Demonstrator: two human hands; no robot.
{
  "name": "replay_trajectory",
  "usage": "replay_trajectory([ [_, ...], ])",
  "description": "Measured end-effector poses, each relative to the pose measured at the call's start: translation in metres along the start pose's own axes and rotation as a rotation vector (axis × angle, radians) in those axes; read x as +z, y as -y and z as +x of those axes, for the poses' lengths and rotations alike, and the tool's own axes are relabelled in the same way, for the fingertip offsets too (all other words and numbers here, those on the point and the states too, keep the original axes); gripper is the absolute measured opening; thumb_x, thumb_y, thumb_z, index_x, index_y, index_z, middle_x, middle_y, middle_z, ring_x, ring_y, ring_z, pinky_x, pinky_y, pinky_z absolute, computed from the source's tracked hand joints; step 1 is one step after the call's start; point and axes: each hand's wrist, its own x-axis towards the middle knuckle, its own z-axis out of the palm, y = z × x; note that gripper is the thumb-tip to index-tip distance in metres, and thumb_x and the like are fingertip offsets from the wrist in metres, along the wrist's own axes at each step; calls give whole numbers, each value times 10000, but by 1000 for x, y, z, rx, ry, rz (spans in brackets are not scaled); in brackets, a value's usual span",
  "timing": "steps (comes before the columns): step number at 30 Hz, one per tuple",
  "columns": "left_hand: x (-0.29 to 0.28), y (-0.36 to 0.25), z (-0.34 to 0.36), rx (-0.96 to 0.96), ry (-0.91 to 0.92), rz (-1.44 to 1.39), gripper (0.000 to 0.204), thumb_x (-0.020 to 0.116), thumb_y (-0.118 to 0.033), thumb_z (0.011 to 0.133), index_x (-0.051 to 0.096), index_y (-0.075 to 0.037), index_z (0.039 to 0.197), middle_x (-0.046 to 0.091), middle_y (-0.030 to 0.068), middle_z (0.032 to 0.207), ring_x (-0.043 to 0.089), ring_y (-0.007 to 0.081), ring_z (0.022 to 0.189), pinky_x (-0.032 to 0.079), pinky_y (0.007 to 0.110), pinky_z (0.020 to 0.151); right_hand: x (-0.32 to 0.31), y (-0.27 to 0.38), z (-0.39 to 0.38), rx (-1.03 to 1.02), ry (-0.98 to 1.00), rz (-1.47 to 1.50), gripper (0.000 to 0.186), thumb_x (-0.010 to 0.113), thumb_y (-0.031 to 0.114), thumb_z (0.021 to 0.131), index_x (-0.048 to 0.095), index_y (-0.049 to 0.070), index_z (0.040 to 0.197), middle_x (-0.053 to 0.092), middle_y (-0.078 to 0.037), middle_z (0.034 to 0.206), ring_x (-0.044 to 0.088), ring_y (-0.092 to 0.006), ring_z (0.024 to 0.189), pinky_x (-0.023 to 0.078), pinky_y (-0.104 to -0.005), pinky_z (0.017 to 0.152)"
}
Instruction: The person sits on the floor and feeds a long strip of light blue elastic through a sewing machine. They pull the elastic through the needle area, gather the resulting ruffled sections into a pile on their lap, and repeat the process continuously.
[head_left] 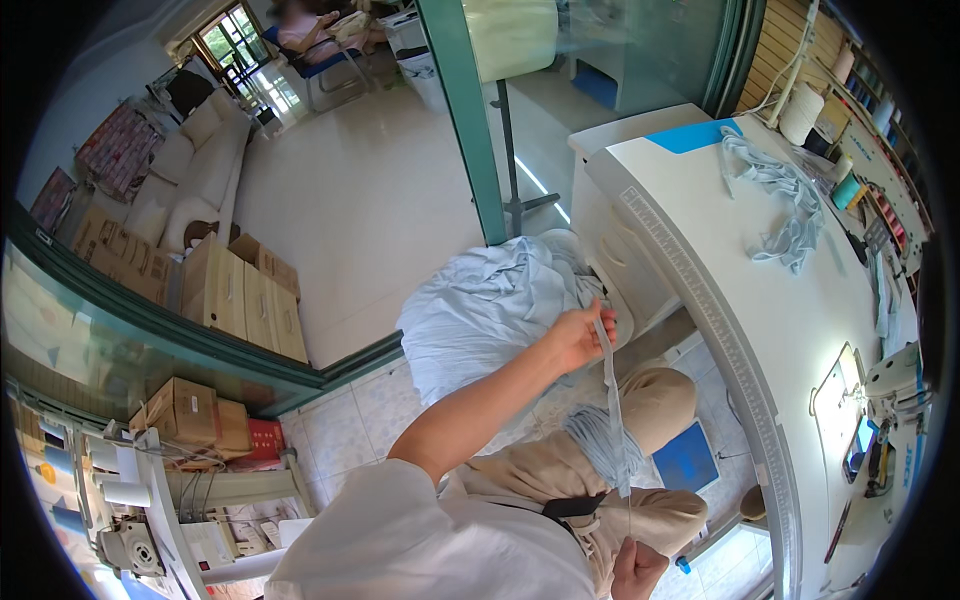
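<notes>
Stretching between the two hands is a thin pale-blue fabric strip (612, 385), running from about 12 o'clock at the top hand down to 6 o'clock at the lower one. The left hand (580, 335) has its fingers pinched shut on the strip's upper end, just in front of a heap of light-blue cloth (480, 305) that lies at its 9 o'clock over a white bin. The right hand (637, 568), at the lower edge of the view, is closed around the strip's lower end, though how tightly cannot be told. A bundle of more pale-blue strips (603, 445) rests on the person's lap between the hands, touching the stretched strip. At 3 o'clock of the hands stands the white table (760, 300) with a printed ruler along its edge; a loose tangle of blue strips (785, 205) lies on its far end, well apart, and a sewing machine (880, 420) sits near its right side.
</notes>
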Motion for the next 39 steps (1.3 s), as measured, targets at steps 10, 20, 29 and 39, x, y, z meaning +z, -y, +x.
replay_trajectory([
  [10, -22, -19, 34, -28, -142, -72, 321, 357, -262, 1000, 507, -45, 818, 397, -14, 602, 349, 113, 477, 307, 269, 474, 7, 5, 3, 1, 28, 27, 384, 560, 92, 906, 431, -6, 558, 362, -93, 473, 306, -148, 422, 277, -357, 414],
  [20, -36, -41, 53, 114, -164, -33, 286, 468, -313, 970, 535, -50, 879, 554, 56, 737, 554, 221, 663, 483, 365, 638, -5, 0, -16, -44, 40, -97, 379, 552, 89, 907, 428, -6, 562, 364, -97, 469, 308, -156, 422, 268, -356, 407],
  [29, -46, 31, 28, -107, -22, -268, 275, 511, -238, 950, 526, 27, 1022, 572, 108, 893, 559, 272, 906, 472, 413, 867, 0, 0, 3, -37, 26, -30, 351, 540, 68, 912, 441, -19, 587, 384, -105, 482, 324, -145, 433, 281, -344, 418],
  [39, -43, -1, 46, -120, 13, -289, 196, 379, -114, 941, 530, -31, 848, 482, 23, 632, 470, 158, 527, 425, 316, 507, 2, -2, -6, -3, 0, -18, 352, 558, 57, 897, 433, -13, 576, 365, -105, 479, 311, -141, 434, 275, -346, 415],
])
